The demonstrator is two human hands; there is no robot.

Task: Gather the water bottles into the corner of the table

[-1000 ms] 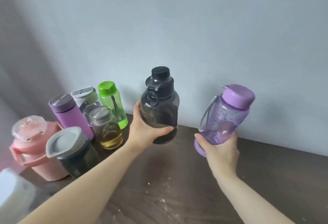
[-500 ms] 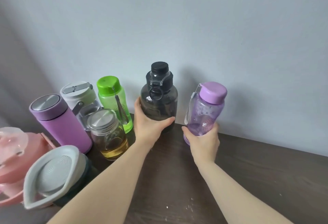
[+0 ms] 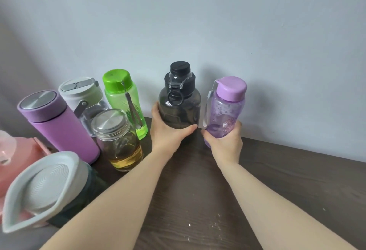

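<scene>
Far left, cut by the frame edge: pink jug [image 3: 17, 156], partly hidden behind a dark bottle with a pale grey lid [image 3: 41, 186] tilted toward the camera. Behind those, upright purple flask with steel cap [image 3: 59, 129]. Further back, against the wall [image 3: 198, 22], a clear bottle with grey-white flip lid [image 3: 83, 95], and just beside it a green bottle with green cap [image 3: 124, 101], strap hanging down its side. In front of these two, a glass jar with metal lid [image 3: 118, 141], yellowish liquid in the bottom.

Next, apart from the green bottle by a small gap: smoky black bottle with black cap [image 3: 179, 101], upright near the wall, base hidden behind the left hand [image 3: 168, 135], which wraps around its lower body, thumb across the front.

Just beside it, translucent purple bottle with purple cap [image 3: 225, 111], leaning slightly right, white strap on its left side, grasped low by the right hand [image 3: 225, 143]. Contact between its base and the dark wooden bench [image 3: 277, 180] impossible to tell. Pale specks on the bench surface nearer the camera.
</scene>
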